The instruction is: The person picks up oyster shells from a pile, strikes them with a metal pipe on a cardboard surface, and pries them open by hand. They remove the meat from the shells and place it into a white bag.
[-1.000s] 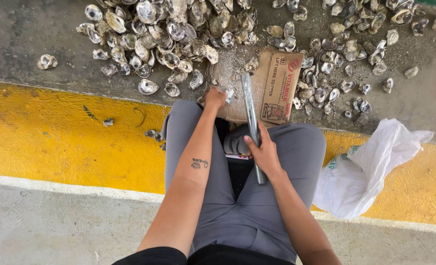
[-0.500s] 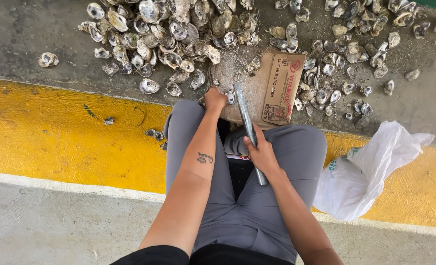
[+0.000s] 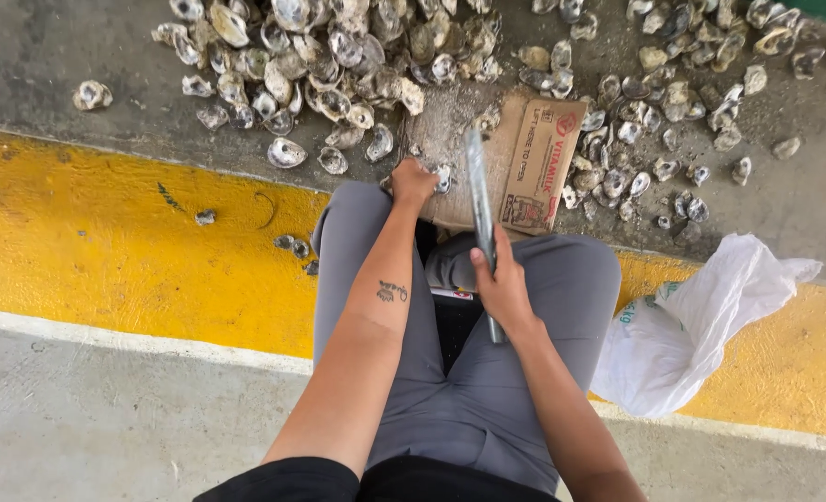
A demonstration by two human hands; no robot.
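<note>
I sit on a yellow curb, looking down at my grey-trousered legs. My left hand [image 3: 413, 183] is closed on an oyster shell [image 3: 442, 177] and holds it down on a flattened brown cardboard box [image 3: 534, 163] beyond my knees. My right hand [image 3: 501, 284] grips a long flat metal blade [image 3: 480, 191] by its lower end; the blade points away from me, with its tip above the cardboard just right of the shell.
A large heap of oyster shells [image 3: 338, 56] covers the grey concrete ahead, with a second scatter of shells [image 3: 673, 84] to the right. A white plastic bag [image 3: 692, 325] lies on the yellow painted curb [image 3: 106, 242] by my right leg. One lone shell [image 3: 92, 94] sits far left.
My right hand has tilted the blade more upright and a little forward. My left hand stays on the shell at the cardboard.
</note>
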